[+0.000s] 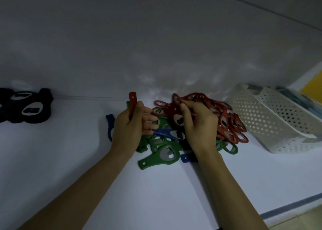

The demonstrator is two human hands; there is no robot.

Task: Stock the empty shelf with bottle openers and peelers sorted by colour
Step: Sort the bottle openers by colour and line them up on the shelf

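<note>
Red opener (132, 104) — upright between left fingers (140, 106)

On the white shelf (61, 160), the red openers (228, 123) heap at two o'clock of the tangled green openers (156, 157), with blue openers (171, 133) mixed in. The black openers (26, 107) lie well apart at nine o'clock. My left hand (129, 130) grips an upright red opener (132, 101); my right hand (198, 125) pinches a second red opener (176, 99).

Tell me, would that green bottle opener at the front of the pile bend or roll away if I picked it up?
Probably stiff: the green bottle opener looks like thick plastic with a metal insert, and the red opener in the left hand stands straight. It lies flat, so it likely won't roll. Probably light: it's thin.
</note>
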